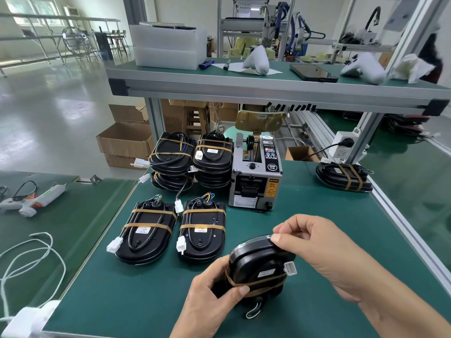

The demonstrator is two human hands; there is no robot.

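A black plastic housing [256, 262] with a white connector [290, 268] and one band of brown tape around it stands tilted near the front of the green table [136, 296]. My left hand [210, 298] grips its lower left side, thumb on the tape band. My right hand [314, 245] pinches something small at the housing's upper right edge. What it pinches is too small to make out. Two taped housings [146, 232] [202, 230] lie flat side by side further left.
A grey tape dispenser machine [256, 176] stands mid-table, with stacks of taped housings [192, 159] to its left and another stack [344, 176] at the right rear. A shelf [268, 86] crosses overhead. A glue gun [31, 198] and white cable [31, 259] lie on the left bench.
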